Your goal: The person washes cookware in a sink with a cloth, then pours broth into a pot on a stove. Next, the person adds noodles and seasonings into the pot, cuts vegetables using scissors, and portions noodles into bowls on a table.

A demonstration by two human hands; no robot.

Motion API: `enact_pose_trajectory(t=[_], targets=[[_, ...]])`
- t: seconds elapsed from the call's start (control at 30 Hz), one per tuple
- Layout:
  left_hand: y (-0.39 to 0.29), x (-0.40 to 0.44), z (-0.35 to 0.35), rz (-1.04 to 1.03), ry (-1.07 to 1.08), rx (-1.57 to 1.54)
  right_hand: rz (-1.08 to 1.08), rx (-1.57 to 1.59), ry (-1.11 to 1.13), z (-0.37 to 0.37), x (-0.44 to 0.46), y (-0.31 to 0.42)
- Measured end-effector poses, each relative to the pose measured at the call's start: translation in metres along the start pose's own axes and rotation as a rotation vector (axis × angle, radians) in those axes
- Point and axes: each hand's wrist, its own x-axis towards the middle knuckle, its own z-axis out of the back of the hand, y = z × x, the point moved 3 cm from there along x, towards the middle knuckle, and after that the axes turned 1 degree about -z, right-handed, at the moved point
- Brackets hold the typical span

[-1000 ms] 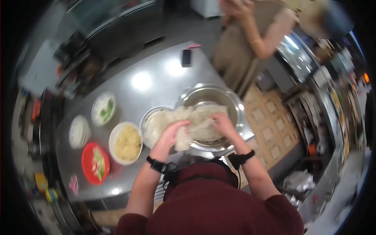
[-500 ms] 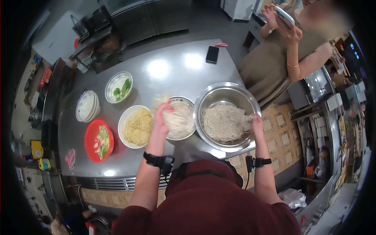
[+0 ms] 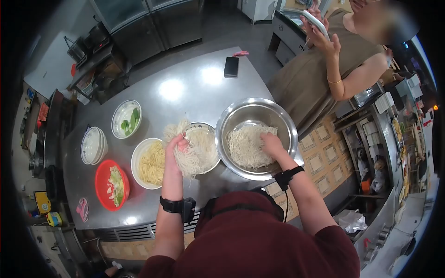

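Observation:
My left hand [image 3: 178, 147] is closed around a bunch of white noodles [image 3: 189, 160], with strands hanging from both sides of the fist. The bunch hangs over the near left side of a patterned bowl [image 3: 209, 166], which has more pale noodles [image 3: 202, 138] in it. Inside the steel basin [image 3: 287, 121], my right hand [image 3: 272, 144] has its fingers curled into a heap of white noodles [image 3: 245, 147]; the fingertips are partly buried. A white bowl of yellow noodles [image 3: 152, 164] stands just left of my left hand.
Farther left are a red bowl [image 3: 101, 181] of chopped vegetables, stacked bowls [image 3: 92, 146] and a bowl with green leaves [image 3: 131, 122]. A black phone [image 3: 231, 67] lies near the table's far edge. A person [image 3: 320, 74] holding a phone stands at the right.
My right hand has moved left from the basin's right side into the noodle heap. My left hand has shifted left and lower in view, still holding noodles. The whole view has turned slightly.

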Motion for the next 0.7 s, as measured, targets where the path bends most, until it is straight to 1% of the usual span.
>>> enact_pose_trajectory(t=[0.03,0.13,0.23,0.33,0.4,0.47,0.53,0.63,0.7], targets=[[0.002,-0.002,0.003,0.011,-0.006,0.000,0.059,0.080,-0.010,-0.002,0.006,-0.012],[0.003,-0.006,0.015,0.005,-0.020,-0.021,-0.145,0.612,0.075,0.070,-0.007,-0.014],[0.003,-0.007,0.025,0.035,0.000,-0.052,-0.126,1.152,0.138,0.122,-0.018,-0.006],[0.013,0.000,0.024,0.110,-0.004,-0.085,-0.120,1.092,0.175,0.113,-0.002,-0.006],[0.020,0.003,0.021,0.129,-0.010,-0.059,-0.132,0.796,0.214,0.075,0.020,-0.013],[0.025,0.001,0.015,0.136,-0.020,-0.046,-0.012,0.463,0.041,0.019,0.043,-0.012],[0.031,-0.001,0.007,0.135,-0.034,-0.041,0.005,-0.052,-0.127,-0.003,0.036,0.022],[0.035,0.001,0.007,0.097,-0.051,0.018,-0.016,-0.207,-0.092,0.005,0.027,0.052],[0.033,-0.004,0.008,0.100,-0.039,0.015,0.053,-0.037,0.023,-0.012,0.053,0.023]])
